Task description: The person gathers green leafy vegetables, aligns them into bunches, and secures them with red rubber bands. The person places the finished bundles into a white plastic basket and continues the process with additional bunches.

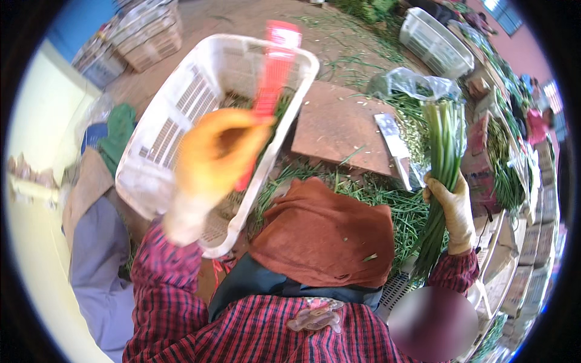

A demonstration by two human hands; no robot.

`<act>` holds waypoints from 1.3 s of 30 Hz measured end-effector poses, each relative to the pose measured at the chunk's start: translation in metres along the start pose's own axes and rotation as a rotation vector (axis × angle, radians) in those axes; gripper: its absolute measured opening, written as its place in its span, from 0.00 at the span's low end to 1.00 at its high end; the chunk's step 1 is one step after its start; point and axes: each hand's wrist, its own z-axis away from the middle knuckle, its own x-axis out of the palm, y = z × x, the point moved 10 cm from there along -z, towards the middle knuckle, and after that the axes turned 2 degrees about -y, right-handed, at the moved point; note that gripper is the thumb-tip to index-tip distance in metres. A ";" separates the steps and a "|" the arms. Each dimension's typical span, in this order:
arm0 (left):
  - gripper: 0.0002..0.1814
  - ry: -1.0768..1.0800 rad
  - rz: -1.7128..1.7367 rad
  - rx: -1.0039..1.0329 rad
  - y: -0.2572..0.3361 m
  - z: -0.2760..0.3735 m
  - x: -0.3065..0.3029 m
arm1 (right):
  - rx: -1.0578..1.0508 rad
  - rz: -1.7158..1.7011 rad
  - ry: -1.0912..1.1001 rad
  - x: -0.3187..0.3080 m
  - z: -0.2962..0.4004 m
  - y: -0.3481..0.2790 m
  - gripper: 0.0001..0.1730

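My left hand (204, 159), in an orange-yellow glove and blurred, is pinched around a red printed strip (274, 72). The strip stands up past my fingers, and a short red end shows below them. Under this hand is a white plastic crate (156, 140) with some green scraps inside. My right hand (454, 208), in a pale glove, grips a bunch of long green stalks (442, 154), probably chives or scallions. Their pale ends point away from me and the dark leaves hang towards me. A flat metal blade (390, 131), perhaps a cleaver, lies at the right edge of a brown board (340, 127).
A rust-brown cloth (327, 231) covers my lap. Loose green leaves (408, 222) lie around it. Clear plastic (417, 81) is bunched beyond the board. Another white crate (435, 43) stands far right, with people (538, 120) beyond. Stacked crates (150, 41) are at far left.
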 end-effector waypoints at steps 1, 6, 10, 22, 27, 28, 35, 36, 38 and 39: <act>0.06 -0.053 -0.242 0.292 0.015 -0.027 0.044 | -0.002 0.012 0.012 -0.015 -0.009 0.011 0.15; 0.09 -0.355 -0.781 0.304 -0.112 -0.106 0.224 | 0.103 -0.066 0.010 -0.014 -0.057 0.091 0.23; 0.13 -0.644 -1.015 0.102 -0.249 -0.135 0.312 | 0.142 -0.098 -0.041 0.000 -0.096 0.146 0.26; 0.16 -0.641 -0.805 0.295 -0.278 -0.081 0.316 | -0.066 0.318 -0.021 0.068 -0.221 0.192 0.47; 0.16 -0.637 -0.718 0.341 -0.273 -0.078 0.316 | -0.184 1.106 0.122 0.104 -0.235 0.190 0.48; 0.16 -0.676 -0.737 0.295 -0.277 -0.079 0.314 | -0.159 1.095 0.134 0.107 -0.236 0.190 0.47; 0.14 -0.387 -0.190 0.340 -0.154 -0.107 0.187 | -0.280 1.033 0.191 0.120 -0.230 0.194 0.49; 0.15 -0.317 -0.175 0.225 -0.160 -0.118 0.153 | -0.310 1.048 0.216 0.116 -0.227 0.193 0.48; 0.18 -0.134 -0.024 -0.022 -0.198 -0.134 0.075 | -0.352 1.061 0.234 0.115 -0.226 0.191 0.47; 0.19 -0.020 0.128 -0.144 -0.238 -0.133 0.036 | -0.344 1.069 0.221 0.116 -0.226 0.189 0.47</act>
